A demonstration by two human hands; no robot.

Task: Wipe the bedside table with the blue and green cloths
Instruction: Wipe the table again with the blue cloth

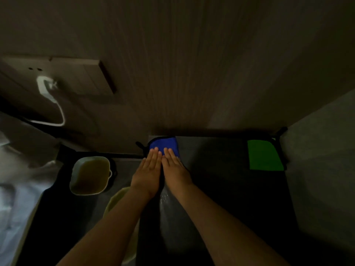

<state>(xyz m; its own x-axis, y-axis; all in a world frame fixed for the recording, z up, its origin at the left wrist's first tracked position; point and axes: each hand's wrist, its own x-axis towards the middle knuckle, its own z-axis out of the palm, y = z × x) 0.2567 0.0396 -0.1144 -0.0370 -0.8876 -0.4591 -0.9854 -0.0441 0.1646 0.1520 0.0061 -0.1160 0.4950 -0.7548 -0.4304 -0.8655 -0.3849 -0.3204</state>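
Blue cloth (163, 144) lies at the worktop's (221, 169) far left corner, pressed under the left hand (148, 173) and right hand (175, 169), fingers straight, nothing gripped. Hold both palms flat and draw overlapping strokes toward the green cloth (264, 156), parked at the far right corner.

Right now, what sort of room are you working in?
Most likely a dim bedroom: white bedding at the left, a dark bedside table against a wood-panelled wall, and a white charger plugged into a wall socket panel.
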